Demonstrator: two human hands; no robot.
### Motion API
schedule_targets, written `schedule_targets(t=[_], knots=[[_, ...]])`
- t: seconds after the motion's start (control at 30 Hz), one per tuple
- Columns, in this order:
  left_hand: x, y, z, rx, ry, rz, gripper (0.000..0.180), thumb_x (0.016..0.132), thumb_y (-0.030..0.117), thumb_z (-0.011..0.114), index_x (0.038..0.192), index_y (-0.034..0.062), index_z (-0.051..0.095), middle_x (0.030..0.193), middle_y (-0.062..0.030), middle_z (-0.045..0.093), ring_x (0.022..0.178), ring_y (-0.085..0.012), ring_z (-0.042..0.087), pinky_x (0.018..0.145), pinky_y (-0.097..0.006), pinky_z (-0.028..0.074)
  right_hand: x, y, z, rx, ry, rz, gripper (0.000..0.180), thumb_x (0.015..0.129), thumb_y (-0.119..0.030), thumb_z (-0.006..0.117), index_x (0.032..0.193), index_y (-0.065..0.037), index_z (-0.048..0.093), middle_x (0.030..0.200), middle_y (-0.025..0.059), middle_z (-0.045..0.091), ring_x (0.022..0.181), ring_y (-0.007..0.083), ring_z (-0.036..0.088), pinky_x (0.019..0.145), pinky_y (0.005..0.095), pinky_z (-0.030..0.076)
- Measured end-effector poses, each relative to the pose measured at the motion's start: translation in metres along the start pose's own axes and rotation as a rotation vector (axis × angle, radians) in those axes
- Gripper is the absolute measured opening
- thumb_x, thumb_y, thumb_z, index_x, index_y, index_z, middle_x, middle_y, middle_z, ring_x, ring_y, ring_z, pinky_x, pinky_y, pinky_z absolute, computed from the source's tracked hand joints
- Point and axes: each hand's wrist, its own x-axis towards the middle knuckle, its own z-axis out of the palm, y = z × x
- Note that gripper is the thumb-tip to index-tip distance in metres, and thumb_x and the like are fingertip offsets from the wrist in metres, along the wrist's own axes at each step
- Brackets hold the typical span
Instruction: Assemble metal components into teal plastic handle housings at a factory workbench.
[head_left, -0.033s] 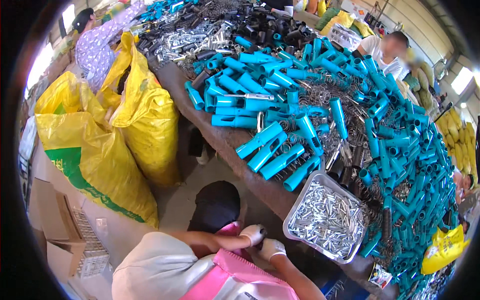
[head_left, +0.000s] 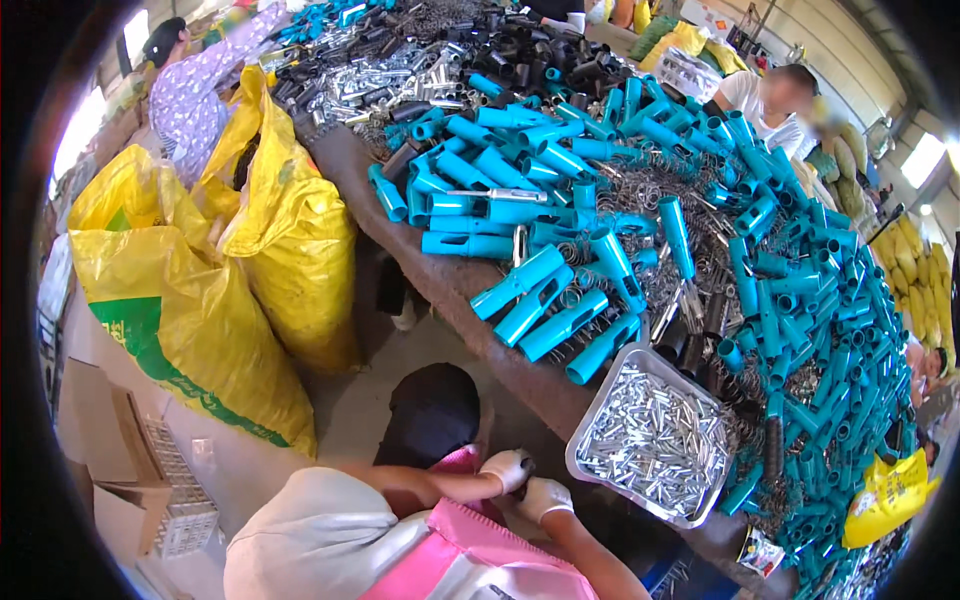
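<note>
your left hand (head_left: 505, 468), gloved white, curls around a small dark piece (head_left: 527, 464). your right hand (head_left: 545, 497) is bunched touching it, and its hold i cannot tell. you look mid-assembly, so the next part wants a careful pick from the metal tray (head_left: 600, 425) just right. teal tubes (head_left: 560, 290) are heaped beyond. yellow sacks (head_left: 200, 300) with green print stand left, and a cardboard box (head_left: 105, 440) sits near left.

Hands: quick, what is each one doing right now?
Left hand: gloved, closed around something small and dark; what it is cannot be told.
Right hand: gloved, curled beside it; whether it holds anything cannot be told.
</note>
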Motion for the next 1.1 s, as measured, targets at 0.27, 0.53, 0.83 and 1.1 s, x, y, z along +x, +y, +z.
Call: schedule_targets(t=[0.27,0.53,0.83,1.1], knots=[[0.016,-0.008,0.028,0.113,0.015,-0.003,0.033,0.085,0.029,0.045,0.090,0.0032,0.065,0.092,-0.0235,0.063,0.087,-0.0404,0.061,0.077,-0.049,0.048,0.021,0.018,0.039,-0.017,0.075,0.125,0.038,0.074,-0.040,0.063,0.097,-0.011,0.069,0.101,0.0193,0.065,0.098,0.0357,0.061,0.084,0.0434,0.049],[0.002,0.002,0.019,0.075,0.028,-0.051,0.037,0.084,0.033,0.046,0.093,0.0028,0.065,0.093,-0.0234,0.063,0.089,-0.0403,0.061,0.079,-0.048,0.047,-0.005,0.003,0.009,-0.074,-0.030,0.057,0.041,0.071,-0.039,0.067,0.094,-0.005,0.069,0.101,0.0211,0.064,0.094,0.0338,0.063,0.082,0.0415,0.050],[0.008,-0.014,0.028,0.165,-0.028,-0.085,0.035,0.084,0.028,0.046,0.096,0.0009,0.066,0.097,-0.0236,0.063,0.095,-0.0368,0.061,0.082,-0.045,0.049,0.018,0.015,0.048,0.000,0.018,0.050,0.038,0.074,-0.039,0.063,0.096,-0.008,0.069,0.100,0.0201,0.065,0.095,0.0348,0.063,0.082,0.0441,0.049],[0.000,-0.004,0.012,0.142,0.025,0.001,0.040,0.085,0.037,0.042,0.090,0.0046,0.066,0.090,-0.0232,0.063,0.086,-0.0403,0.061,0.077,-0.050,0.047,-0.014,-0.004,-0.003,-0.022,-0.002,-0.055,0.030,0.077,-0.026,0.060,0.096,-0.004,0.068,0.102,0.0207,0.064,0.096,0.0334,0.063,0.083,0.0421,0.050]])
